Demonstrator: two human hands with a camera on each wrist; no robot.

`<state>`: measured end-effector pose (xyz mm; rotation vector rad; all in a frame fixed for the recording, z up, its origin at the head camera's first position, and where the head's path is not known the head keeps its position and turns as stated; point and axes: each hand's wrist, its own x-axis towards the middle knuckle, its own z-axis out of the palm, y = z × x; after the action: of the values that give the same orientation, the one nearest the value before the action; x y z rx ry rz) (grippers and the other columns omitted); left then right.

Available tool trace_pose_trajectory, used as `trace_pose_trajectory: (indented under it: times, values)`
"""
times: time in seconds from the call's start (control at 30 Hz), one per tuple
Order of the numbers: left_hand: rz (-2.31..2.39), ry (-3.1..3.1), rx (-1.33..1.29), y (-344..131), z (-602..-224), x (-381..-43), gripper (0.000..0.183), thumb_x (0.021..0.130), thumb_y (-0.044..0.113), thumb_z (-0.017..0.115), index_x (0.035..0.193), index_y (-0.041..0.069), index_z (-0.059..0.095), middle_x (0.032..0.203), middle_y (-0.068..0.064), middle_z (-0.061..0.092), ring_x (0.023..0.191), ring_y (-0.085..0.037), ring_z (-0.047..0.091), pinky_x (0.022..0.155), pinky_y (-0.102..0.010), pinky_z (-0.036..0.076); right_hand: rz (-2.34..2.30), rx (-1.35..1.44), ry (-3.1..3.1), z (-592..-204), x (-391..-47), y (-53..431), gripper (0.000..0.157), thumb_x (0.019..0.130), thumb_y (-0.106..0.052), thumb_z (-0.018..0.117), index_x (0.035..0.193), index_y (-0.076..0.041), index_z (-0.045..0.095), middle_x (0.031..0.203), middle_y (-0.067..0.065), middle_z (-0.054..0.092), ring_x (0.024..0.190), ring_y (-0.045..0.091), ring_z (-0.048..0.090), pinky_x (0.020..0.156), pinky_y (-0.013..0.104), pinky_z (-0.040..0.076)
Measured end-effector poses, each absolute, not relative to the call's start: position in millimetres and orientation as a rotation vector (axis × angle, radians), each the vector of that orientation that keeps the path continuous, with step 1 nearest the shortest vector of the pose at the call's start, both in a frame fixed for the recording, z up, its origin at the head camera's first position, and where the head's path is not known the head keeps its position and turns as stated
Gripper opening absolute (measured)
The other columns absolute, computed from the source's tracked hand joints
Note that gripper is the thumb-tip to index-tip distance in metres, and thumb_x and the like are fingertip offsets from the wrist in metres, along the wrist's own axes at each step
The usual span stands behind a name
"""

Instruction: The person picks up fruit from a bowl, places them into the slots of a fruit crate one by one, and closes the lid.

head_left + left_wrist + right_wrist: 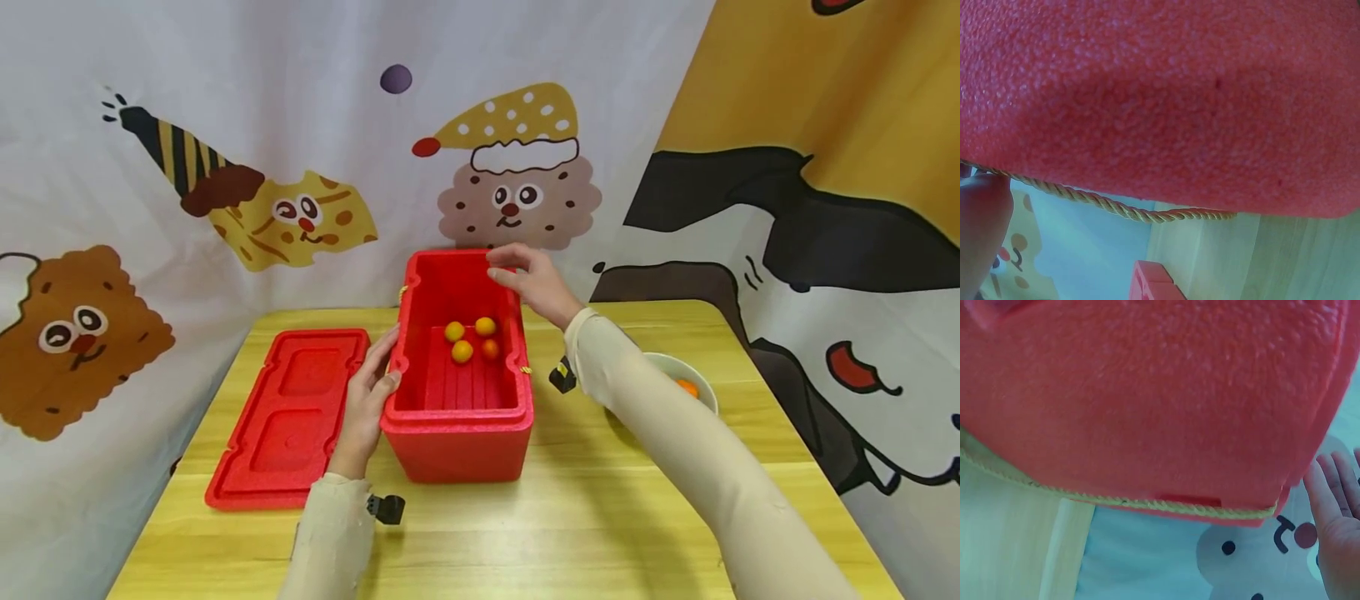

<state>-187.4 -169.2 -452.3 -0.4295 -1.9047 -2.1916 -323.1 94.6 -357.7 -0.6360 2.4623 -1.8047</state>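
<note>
A red foam box (457,450) stands uncovered in the middle of the table in the head view. Inside, on its grooved floor, lie three small yellow balls (462,352) and a redder orange one (490,349). My left hand (365,408) rests against the box's left wall, fingers extended along it and thumb near the rim. Beside that hand in the left wrist view runs a twisted gold rope (1141,214). Over the far right rim my right hand (532,279) is raised, its fingers loosely bent with nothing between them. A similar rope (1179,507) lines the box's right side.
Left of the box lies its red lid (292,425), flat on the wooden table (600,533). A pale bowl (712,400) with something orange (687,387) inside stands to the right, partly behind my right forearm. A printed curtain (300,75) hangs behind the table.
</note>
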Motion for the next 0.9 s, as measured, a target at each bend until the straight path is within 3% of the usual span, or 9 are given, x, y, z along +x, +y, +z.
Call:
trace_pose_trajectory:
  times: [0.23, 0.5, 0.73, 0.9]
  values:
    - [-2.236, -1.861, -0.427, -168, -454, -187, 0.057, 0.093, 0.001, 0.046, 0.15, 0.008, 0.041, 0.154, -0.003, 0.035, 0.137, -0.025, 0.033, 0.098, -0.032, 0.047, -1.835, -0.62, 2.489, -362, -319, 109, 0.033, 0.095, -0.022, 0.065, 0.122, -0.003, 0.063, 0.114, 0.007, 0.065, 0.104, 0.021, 0.06, 0.094, 0.037, 0.048]
    - [-2.222, -1.854, -0.433, -167, -452, -187, 0.057, 0.093, -0.003, 0.045, 0.149, 0.005, 0.041, 0.153, -0.006, 0.035, 0.138, -0.025, 0.032, 0.1, -0.029, 0.045, -1.858, -0.62, 2.489, -366, -315, 123, 0.033, 0.096, -0.024, 0.064, 0.119, -0.001, 0.065, 0.112, 0.01, 0.066, 0.104, 0.021, 0.06, 0.096, 0.039, 0.046]
    - [-2.238, -1.871, -0.436, -166, -451, -187, 0.058, 0.093, 0.0, 0.046, 0.15, 0.006, 0.04, 0.154, -0.005, 0.034, 0.138, -0.024, 0.031, 0.099, -0.03, 0.045, -1.884, -0.6, 2.49, -369, -310, 140, 0.033, 0.097, -0.025, 0.062, 0.119, 0.0, 0.065, 0.114, 0.016, 0.062, 0.102, 0.029, 0.059, 0.09, 0.038, 0.051]
    - [-2.253, -1.843, -0.431, -165, -451, -187, 0.056, 0.093, -0.001, 0.045, 0.149, 0.004, 0.04, 0.154, -0.008, 0.033, 0.138, -0.025, 0.031, 0.1, -0.029, 0.045, -1.942, -0.57, 2.499, -377, -310, 156, 0.031, 0.097, -0.023, 0.062, 0.117, 0.002, 0.066, 0.115, 0.017, 0.063, 0.097, 0.025, 0.062, 0.09, 0.04, 0.053]
